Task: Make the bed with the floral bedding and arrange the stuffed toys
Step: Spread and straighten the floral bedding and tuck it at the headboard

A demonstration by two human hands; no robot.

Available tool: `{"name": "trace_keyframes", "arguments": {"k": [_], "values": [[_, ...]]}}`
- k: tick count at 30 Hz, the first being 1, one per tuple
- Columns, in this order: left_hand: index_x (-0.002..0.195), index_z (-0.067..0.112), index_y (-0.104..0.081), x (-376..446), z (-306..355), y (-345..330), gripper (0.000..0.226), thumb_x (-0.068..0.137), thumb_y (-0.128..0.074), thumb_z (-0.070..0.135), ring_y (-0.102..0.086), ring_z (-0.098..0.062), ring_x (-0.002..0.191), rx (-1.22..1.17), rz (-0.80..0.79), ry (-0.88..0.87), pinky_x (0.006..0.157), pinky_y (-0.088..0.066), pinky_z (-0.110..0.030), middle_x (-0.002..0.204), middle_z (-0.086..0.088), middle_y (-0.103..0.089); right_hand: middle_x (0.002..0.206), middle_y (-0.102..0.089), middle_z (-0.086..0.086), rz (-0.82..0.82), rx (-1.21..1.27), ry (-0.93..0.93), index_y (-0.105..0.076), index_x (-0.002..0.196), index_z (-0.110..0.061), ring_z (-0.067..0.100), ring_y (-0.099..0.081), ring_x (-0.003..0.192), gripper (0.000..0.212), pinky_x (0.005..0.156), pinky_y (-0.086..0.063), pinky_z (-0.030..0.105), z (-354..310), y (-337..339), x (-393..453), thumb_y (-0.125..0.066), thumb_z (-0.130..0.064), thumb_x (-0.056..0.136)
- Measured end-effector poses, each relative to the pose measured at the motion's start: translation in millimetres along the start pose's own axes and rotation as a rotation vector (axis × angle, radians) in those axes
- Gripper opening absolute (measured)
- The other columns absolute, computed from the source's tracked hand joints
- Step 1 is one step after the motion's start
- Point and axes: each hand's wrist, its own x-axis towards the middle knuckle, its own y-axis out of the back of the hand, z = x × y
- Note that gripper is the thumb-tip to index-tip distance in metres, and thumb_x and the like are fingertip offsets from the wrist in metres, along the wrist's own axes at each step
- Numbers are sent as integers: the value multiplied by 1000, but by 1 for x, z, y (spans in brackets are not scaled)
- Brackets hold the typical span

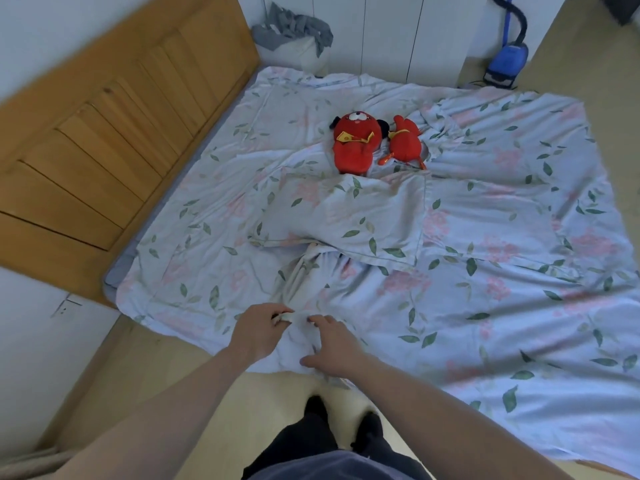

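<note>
While the left hand (pixel 258 332) pinches the floral sheet (pixel 485 306) at lower centre, the right hand (pixel 332 348) (fingers spread, pressing flat) should pull evenly outward.

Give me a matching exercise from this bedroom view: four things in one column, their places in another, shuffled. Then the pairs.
Things:
1. red toys
2. vacuum
3. headboard
4. hands

Places:
A. on the floor at the bed's far side, by the wall
B. at the bed's near edge, on the bedding
C. along the bed's left end
D. mid-bed, beyond the pillow

Pairs: 1-D, 2-A, 3-C, 4-B
</note>
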Motion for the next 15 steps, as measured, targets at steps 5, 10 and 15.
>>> {"name": "trace_keyframes", "arguments": {"k": [5,10,15], "values": [[95,33,-79,8,-4,13,11,91,-70,27,-66,-4,80,-57,-105,-38,70,-51,-20,88,17,-74,117,-66,0,136,40,-52,-58,129,-26,23,-63,110,35,81,-45,31,-14,-9,28,-57,-30,94],[93,37,-67,29,-57,40,19,86,-70,20,-54,-6,64,118,-329,-49,59,-40,-18,72,10,-60,100,-68,0,-88,15,-79,-73,100,-25,25,-65,99,20,80,-50,32,-22,-15,54,-54,-23,93],[96,38,-58,65,-127,52,24,81,-62,20,-58,-11,86,369,-689,10,65,-40,-22,93,12,-60,123,-69,-2,-265,50,-199,-71,119,-25,20,-63,114,31,97,-50,31,-47,-39,91,-65,-39,92]]}}
